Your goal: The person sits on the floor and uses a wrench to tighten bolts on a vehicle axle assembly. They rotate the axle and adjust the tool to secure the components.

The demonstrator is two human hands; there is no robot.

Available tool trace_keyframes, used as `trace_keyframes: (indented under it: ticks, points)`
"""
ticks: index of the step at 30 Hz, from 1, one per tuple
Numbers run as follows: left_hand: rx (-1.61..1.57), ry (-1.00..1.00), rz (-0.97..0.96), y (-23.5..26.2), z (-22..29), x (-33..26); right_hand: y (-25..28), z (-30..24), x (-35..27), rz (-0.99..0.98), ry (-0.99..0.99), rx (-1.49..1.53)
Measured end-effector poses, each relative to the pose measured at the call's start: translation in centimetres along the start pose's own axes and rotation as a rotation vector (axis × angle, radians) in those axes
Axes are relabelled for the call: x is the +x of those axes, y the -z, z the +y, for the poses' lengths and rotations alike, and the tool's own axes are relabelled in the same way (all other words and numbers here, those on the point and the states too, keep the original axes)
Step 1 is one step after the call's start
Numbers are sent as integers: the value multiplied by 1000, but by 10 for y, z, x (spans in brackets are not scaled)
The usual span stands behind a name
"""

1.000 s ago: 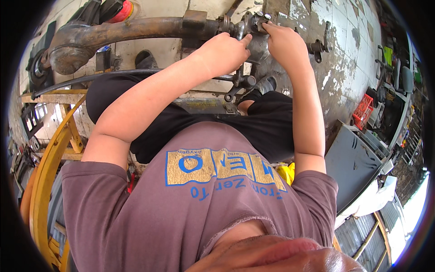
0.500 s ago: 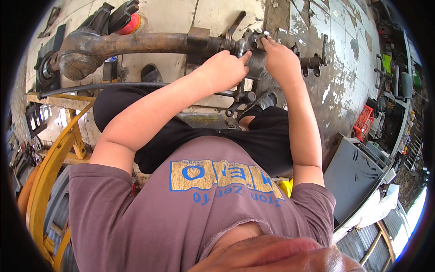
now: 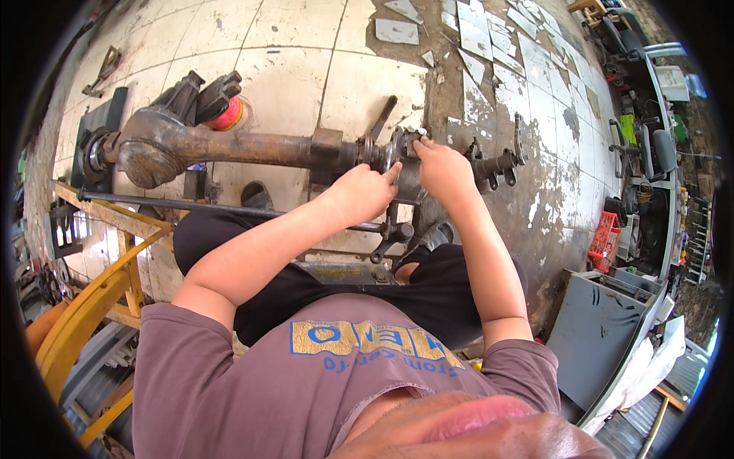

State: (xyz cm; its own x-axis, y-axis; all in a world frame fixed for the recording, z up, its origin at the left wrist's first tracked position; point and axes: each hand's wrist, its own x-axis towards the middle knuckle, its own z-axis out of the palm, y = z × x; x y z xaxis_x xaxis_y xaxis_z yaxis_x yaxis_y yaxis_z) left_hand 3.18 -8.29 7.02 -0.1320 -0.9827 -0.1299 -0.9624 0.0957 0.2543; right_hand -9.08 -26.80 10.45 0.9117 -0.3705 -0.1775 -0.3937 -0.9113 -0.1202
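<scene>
The rusty axle (image 3: 245, 148) is laid crosswise over the tiled floor (image 3: 283, 46), its long axis running left to right, most of its length lying leftward of the hands. Its right-end joint (image 3: 395, 145) is reached from the near side: the left hand (image 3: 361, 191) is held at the near edge, index finger extended, the others curled; the right hand (image 3: 446, 172) — nearer to the bright bolt heads (image 3: 421, 131) — is set with fingers bunched beside them. Whether anything is pinched cannot be told.
</scene>
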Motion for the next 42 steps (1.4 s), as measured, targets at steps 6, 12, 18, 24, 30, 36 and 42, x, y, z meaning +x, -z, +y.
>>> trace_keyframes:
  ticks: [6, 12, 18, 24, 30, 36, 42]
  points:
    - [-21, -4, 2, -1, -1, 0, -2, 1, -1, 10, 6, 43]
    - [-9, -24, -2, 2, -4, 2, -4, 2, -3, 66, 15, 71]
    - [12, -37, -5, 2, -3, 1, -8, 5, 0, 88, 16, 41]
    - [1, -30, -13, -1, -3, 1, -7, 2, -4, 85, 9, 63]
    - [13, -32, -3, -2, -3, 2, -11, 2, -7, 160, 90, 38]
    - [-9, -29, 11, -4, -4, 2, -9, 1, -6, 100, 51, 54]
    - [-5, -15, 1, -2, -2, 3, -4, 6, -6, 66, 51, 84]
